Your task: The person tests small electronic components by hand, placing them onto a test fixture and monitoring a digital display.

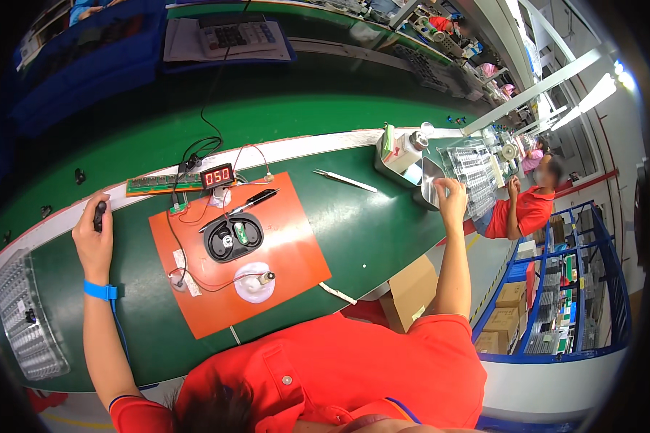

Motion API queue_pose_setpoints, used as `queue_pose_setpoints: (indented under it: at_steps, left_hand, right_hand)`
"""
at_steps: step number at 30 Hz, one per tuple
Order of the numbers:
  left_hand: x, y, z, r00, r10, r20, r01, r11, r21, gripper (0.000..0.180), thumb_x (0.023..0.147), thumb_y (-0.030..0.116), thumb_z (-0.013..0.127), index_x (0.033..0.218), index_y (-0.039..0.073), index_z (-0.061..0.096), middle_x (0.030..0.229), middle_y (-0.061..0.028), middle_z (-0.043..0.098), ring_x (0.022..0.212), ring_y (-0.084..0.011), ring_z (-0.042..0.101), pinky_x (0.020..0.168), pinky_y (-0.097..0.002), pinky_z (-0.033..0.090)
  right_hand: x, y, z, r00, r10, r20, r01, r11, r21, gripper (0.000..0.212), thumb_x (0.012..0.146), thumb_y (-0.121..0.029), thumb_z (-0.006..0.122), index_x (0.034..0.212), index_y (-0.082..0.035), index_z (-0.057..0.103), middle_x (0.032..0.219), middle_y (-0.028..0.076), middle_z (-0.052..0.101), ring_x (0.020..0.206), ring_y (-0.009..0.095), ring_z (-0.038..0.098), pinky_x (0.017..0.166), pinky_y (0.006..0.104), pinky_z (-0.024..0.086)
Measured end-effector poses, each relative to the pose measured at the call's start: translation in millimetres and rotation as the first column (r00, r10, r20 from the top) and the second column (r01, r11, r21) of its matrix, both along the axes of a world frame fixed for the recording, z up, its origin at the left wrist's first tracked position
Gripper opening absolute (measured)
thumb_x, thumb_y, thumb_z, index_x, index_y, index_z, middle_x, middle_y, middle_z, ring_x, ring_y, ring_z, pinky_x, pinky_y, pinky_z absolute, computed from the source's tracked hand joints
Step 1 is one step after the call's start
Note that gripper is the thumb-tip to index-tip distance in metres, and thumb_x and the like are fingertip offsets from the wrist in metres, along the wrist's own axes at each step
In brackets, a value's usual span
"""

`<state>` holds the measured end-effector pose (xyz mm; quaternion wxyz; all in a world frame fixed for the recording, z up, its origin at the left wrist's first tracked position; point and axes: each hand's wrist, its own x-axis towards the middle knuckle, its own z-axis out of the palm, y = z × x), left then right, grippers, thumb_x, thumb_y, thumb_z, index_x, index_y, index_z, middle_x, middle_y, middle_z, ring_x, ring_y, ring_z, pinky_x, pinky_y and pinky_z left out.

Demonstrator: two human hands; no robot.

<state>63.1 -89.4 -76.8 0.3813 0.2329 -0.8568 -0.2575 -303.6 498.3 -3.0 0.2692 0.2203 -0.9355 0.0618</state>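
Note:
My left hand, with a blue strap at its wrist, is closed around a small dark elongated piece at the left of the green bench. My right hand is raised at the right, finger and thumb pinched together beside a metal bin; whatever they hold is too small to make out. Between the hands, an open black case with a green part in one hollow lies on an orange mat. A black pen rests just behind the case.
Behind the mat stand a red-digit display and a green circuit strip with wires. Tweezers lie to its right. Clear trays sit at both bench ends. A cardboard box stands below; a co-worker is at right.

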Motion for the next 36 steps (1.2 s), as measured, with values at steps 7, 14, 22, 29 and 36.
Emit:
queue_pose_setpoints:
  at_steps: [7, 14, 22, 29, 36]
  left_hand:
    - [1.3, -1.2, -1.9, 1.0, -0.002, 0.012, 0.002, 1.0, 0.019, 0.014, 0.094, 0.008, 0.062, 0.107, 0.004, 0.065, 0.087, -0.0064, 0.068, 0.066, -0.0098, 0.053, 0.059, -0.0248, 0.044]
    - [-0.7, -1.5, -2.8, 1.0, -0.003, -0.012, 0.003, 1.0, -0.001, 0.014, 0.094, 0.008, 0.062, 0.107, 0.003, 0.065, 0.086, -0.0055, 0.068, 0.065, -0.0089, 0.051, 0.057, -0.0242, 0.042]
    - [-0.2, -0.4, 0.2, 1.0, 0.004, 0.028, -0.004, 1.0, 0.02, 0.014, 0.093, 0.007, 0.063, 0.106, 0.004, 0.065, 0.085, -0.0057, 0.067, 0.064, -0.0088, 0.05, 0.056, -0.0243, 0.042]
    - [-0.8, 2.3, 2.0, 0.999, 0.005, 0.032, -0.004, 0.999, -0.034, 0.014, 0.093, 0.007, 0.063, 0.106, 0.003, 0.066, 0.081, -0.0112, 0.066, 0.063, -0.014, 0.055, 0.058, -0.0273, 0.045]
    - [0.1, 1.0, 3.8, 0.998, 0.009, 0.064, -0.007, 1.0, -0.028, 0.014, 0.092, 0.007, 0.064, 0.105, 0.003, 0.066, 0.08, -0.0132, 0.066, 0.063, -0.0159, 0.058, 0.059, -0.0283, 0.047]
  right_hand:
    - [-6.1, 7.8, -9.7, 0.99, -0.067, 0.12, 0.076, 0.994, -0.074, 0.011, 0.086, -0.02, 0.069, 0.086, -0.009, 0.072, 0.084, 0.007, 0.07, 0.089, 0.029, 0.062, 0.08, 0.0413, 0.048]
    - [-11.7, 12.1, -11.1, 0.971, -0.117, 0.207, 0.135, 0.988, -0.078, 0.013, 0.088, -0.02, 0.066, 0.085, -0.009, 0.072, 0.083, 0.008, 0.07, 0.09, 0.03, 0.062, 0.081, 0.0421, 0.049]
    - [-7.7, 5.7, -13.0, 0.996, -0.003, 0.086, 0.013, 0.994, -0.112, 0.009, 0.087, -0.015, 0.066, 0.087, -0.009, 0.072, 0.088, 0.007, 0.071, 0.093, 0.03, 0.063, 0.085, 0.0409, 0.048]
    - [-10.5, 4.7, -14.4, 0.99, -0.049, 0.135, 0.064, 0.992, -0.11, 0.012, 0.088, -0.015, 0.064, 0.093, -0.007, 0.072, 0.086, 0.007, 0.072, 0.094, 0.03, 0.064, 0.086, 0.0395, 0.049]
    - [-15.3, 6.4, -18.2, 0.979, -0.057, 0.197, 0.071, 0.995, -0.063, 0.02, 0.095, -0.02, 0.057, 0.095, -0.007, 0.073, 0.087, 0.009, 0.072, 0.096, 0.029, 0.064, 0.087, 0.0378, 0.049]
